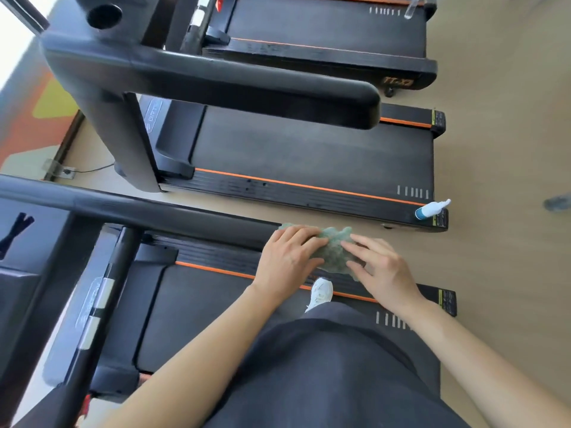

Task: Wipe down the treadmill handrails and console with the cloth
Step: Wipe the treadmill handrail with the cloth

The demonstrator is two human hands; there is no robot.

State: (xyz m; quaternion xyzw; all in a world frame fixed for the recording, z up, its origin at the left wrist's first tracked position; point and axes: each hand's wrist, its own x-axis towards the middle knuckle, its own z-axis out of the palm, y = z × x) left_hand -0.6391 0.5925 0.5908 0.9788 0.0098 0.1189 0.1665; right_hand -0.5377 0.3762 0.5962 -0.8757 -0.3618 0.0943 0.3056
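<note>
Green crumpled cloth (335,247) bunched over right end of near black handrail (139,208), above far side rail of near treadmill (197,304). Left hand (289,262) laid flat on left part of cloth, fingers together and nearly straight, pressing down. Right hand (381,270) on right part of cloth, fingers spread, fingertips touching fabric, no pinch visible. White shoe (321,293) by orange stripe on deck edge, just below hands. White-and-blue spray bottle (431,209) on right end of middle treadmill (309,149), well apart from cloth. Thick black handrail (247,84) of middle treadmill farther off. Third treadmill (324,26) at far edge. Tan floor (494,149) on right.
</note>
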